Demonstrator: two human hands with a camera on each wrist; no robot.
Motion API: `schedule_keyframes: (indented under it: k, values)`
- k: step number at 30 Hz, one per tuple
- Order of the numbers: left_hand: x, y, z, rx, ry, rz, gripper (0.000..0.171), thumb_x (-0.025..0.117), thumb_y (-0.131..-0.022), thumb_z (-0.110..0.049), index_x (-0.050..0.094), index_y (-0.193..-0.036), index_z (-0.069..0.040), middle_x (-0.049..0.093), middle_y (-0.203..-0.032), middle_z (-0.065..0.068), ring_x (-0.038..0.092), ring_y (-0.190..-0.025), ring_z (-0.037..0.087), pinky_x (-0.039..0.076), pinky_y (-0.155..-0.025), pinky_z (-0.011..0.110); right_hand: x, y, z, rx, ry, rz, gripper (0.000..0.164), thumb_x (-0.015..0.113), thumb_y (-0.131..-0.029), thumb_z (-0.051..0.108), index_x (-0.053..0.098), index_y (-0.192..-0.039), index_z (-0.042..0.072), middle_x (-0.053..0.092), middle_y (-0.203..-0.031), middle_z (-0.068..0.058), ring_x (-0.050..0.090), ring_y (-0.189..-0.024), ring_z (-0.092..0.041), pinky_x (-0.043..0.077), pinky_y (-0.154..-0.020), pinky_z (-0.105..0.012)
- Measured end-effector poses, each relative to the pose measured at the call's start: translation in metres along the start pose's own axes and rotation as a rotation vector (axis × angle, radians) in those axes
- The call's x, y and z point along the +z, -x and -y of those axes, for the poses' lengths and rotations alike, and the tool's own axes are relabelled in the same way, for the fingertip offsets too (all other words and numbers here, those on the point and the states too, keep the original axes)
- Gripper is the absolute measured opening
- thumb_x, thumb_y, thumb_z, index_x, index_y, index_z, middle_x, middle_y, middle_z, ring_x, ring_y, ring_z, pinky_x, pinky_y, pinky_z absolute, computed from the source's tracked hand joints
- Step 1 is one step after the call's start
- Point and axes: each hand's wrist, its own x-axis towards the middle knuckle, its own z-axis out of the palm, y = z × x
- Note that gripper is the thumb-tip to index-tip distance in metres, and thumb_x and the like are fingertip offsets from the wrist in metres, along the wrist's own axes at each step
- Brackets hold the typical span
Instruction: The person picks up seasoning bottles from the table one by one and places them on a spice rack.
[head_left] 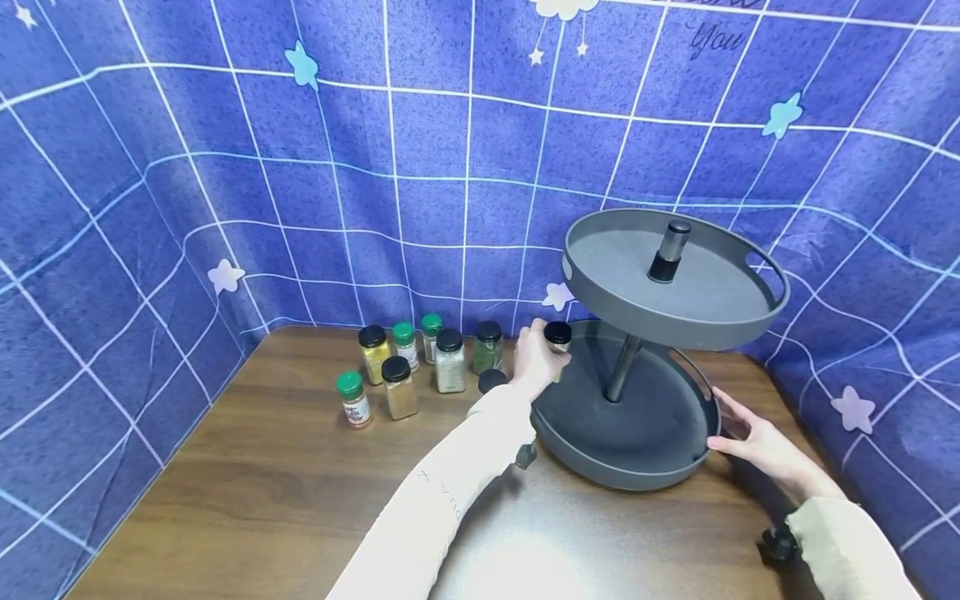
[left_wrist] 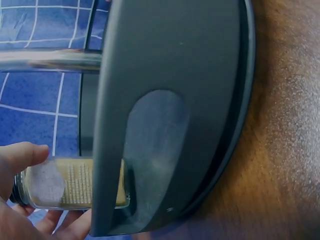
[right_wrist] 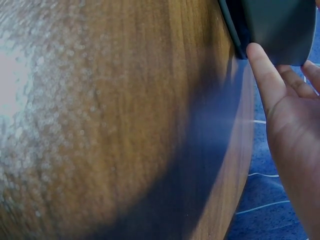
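My left hand (head_left: 536,362) grips a square glass spice jar (left_wrist: 65,182) with a black cap. The contents look yellowish. In the left wrist view, the jar's lower end shows through the handle cutout of the lower tray, inside the rim. A dark grey two-tier round rack stands on the table, its lower tray (head_left: 600,433) joined by a post to the upper tray (head_left: 705,296). My right hand (head_left: 765,446) touches the lower tray's right side, thumb and fingers spread and fairly straight. The right wrist view shows its thumb against the tray's lower edge.
Left of the rack stand several spice jars, among them a green-capped one (head_left: 355,400), a tan-filled one (head_left: 399,387) and a white-filled one (head_left: 450,362). A black-capped jar (head_left: 491,381) is partly behind my left forearm. A blue curtain (head_left: 337,200) surrounds the wooden table (head_left: 262,483).
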Motion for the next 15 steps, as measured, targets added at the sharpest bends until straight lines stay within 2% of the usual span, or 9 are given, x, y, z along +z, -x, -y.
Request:
schedule_keyframes:
  k: [6,9,15]
  values:
    - [0.0031,0.0011,-0.0012,-0.049,-0.036,0.007,0.056,0.083,-0.068,-0.021,0.055,-0.115,-0.006,0.06,-0.103,0.017,0.063,-0.093,0.034,0.052,-0.08,0.04,0.0008,0.0007,0.0013,-0.015,0.006,-0.012,0.078,0.065,-0.087,0.005,0.017,-0.149,0.0,0.03,-0.137,-0.041,0.041,-0.11,0.015,0.039,-0.085,-0.006]
    - [0.0046,0.0011,-0.0013,-0.065,-0.056,0.004,0.053,0.082,-0.069,-0.021,0.055,-0.112,-0.006,0.06,-0.101,0.016,0.063,-0.092,0.034,0.052,-0.079,0.041,0.001,0.0011,0.0016,-0.023,0.012,-0.02,0.078,0.065,-0.086,0.004,0.018,-0.148,0.0,0.035,-0.137,-0.037,0.042,-0.11,0.015,0.039,-0.085,-0.006]
    - [0.0062,0.0009,-0.0026,-0.083,-0.096,0.012,0.051,0.081,-0.07,-0.022,0.054,-0.109,-0.006,0.059,-0.102,0.015,0.063,-0.093,0.034,0.052,-0.077,0.042,0.0008,0.0012,0.0008,-0.043,-0.01,-0.021,0.078,0.065,-0.086,0.002,0.018,-0.149,0.001,0.044,-0.137,-0.009,0.042,-0.111,0.015,0.04,-0.086,-0.006]
